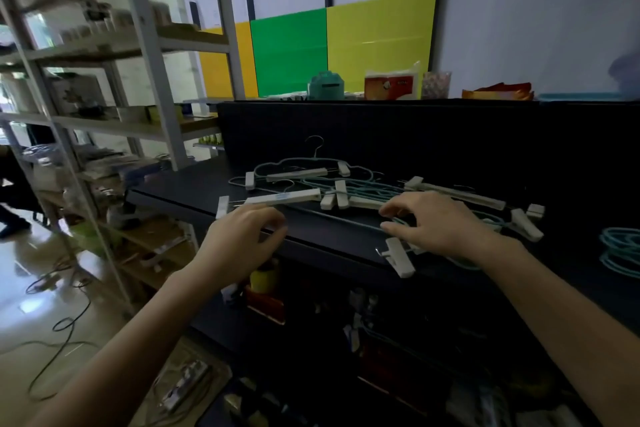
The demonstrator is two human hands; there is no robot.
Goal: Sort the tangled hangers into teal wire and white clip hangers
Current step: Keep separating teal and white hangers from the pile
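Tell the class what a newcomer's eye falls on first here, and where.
First, the tangle of teal wire and white clip hangers on the black table, with the left hand and right hand reaching for it. Next, the bright green panel on the wall behind, and a separate heap of teal wire hangers at the far right edge.
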